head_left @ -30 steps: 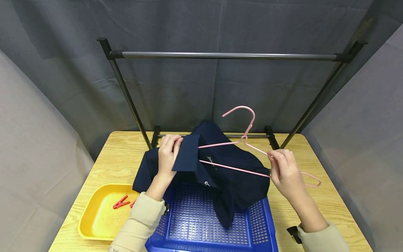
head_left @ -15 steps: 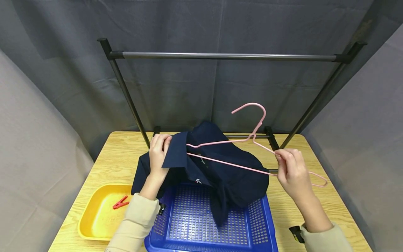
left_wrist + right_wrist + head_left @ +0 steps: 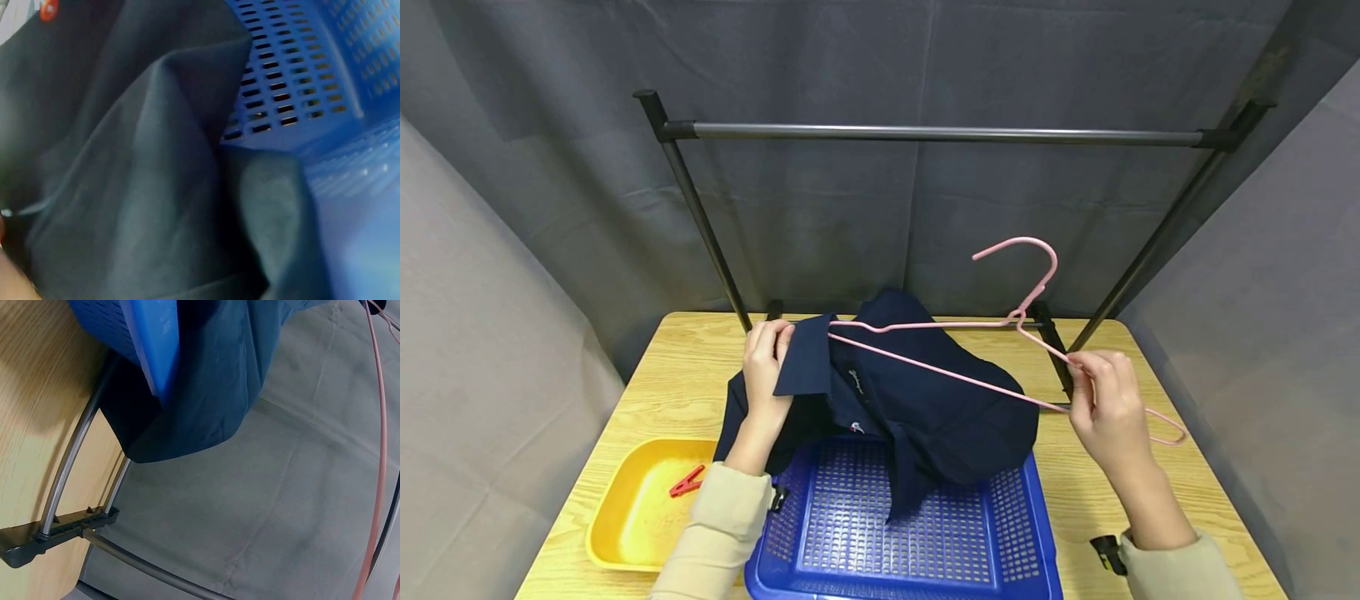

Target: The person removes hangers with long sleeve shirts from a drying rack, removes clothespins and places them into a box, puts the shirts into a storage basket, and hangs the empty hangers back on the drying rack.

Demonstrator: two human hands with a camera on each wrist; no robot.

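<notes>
A pink clothes hanger (image 3: 955, 380) slants across the head view, its hook pointing up and its left end hidden behind the collar of a navy shirt (image 3: 940, 408). My right hand (image 3: 1105, 408) pinches the hanger near its right end. With my left hand (image 3: 765, 371) I grip the shirt at the collar, thumb and fingers on the cloth. The shirt drapes over the back of a blue basket (image 3: 895, 542). Dark folds of the shirt (image 3: 144, 156) fill the left wrist view. The hanger's wire (image 3: 382, 437) runs down the right side of the right wrist view.
A metal clothes rack (image 3: 925, 132) stands at the back, its bar above my hands and its feet on the wooden table (image 3: 662, 375). To the left lies a yellow tray (image 3: 632, 533) holding a red clothes peg (image 3: 685, 482). Grey curtains hang around.
Both hands have moved apart: the left goes left with the collar, the right goes right with the hanger. The hook has shifted right and slightly up. The shirt front has slid left.
</notes>
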